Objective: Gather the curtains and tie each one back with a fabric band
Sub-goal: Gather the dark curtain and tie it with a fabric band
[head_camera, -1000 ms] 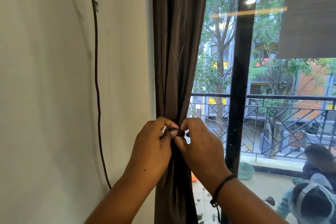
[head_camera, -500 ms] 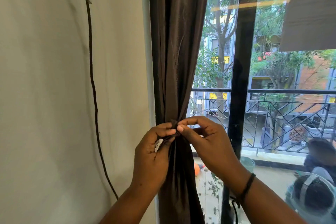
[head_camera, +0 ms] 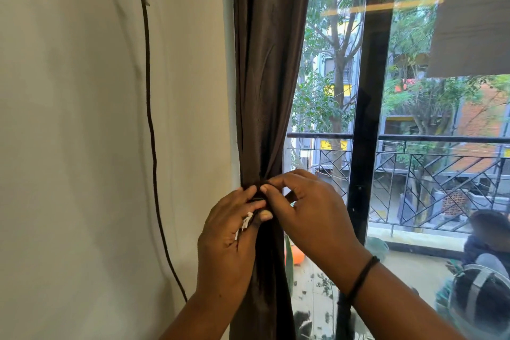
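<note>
A dark brown curtain (head_camera: pixel 267 69) hangs gathered into a narrow bunch beside the window's left edge. A dark fabric band (head_camera: pixel 258 196) cinches it at mid height; only a short piece shows between my fingers. My left hand (head_camera: pixel 229 243) pinches the band from the left, with a bit of white tag showing under its fingers. My right hand (head_camera: pixel 309 215) pinches the same band from the right, thumb and forefinger meeting my left fingertips. A black cord band sits on my right wrist.
A pale wall (head_camera: pixel 82 146) fills the left, with a dark cable (head_camera: pixel 150 119) running down it. To the right stand the black window frame (head_camera: pixel 367 119) and glass, with a balcony railing (head_camera: pixel 441 174) and trees outside. Reflections of people show at the lower right.
Both hands stay on the band at the curtain's waist. My right fingers have shifted slightly over the knot, and the view has tilted a little.
</note>
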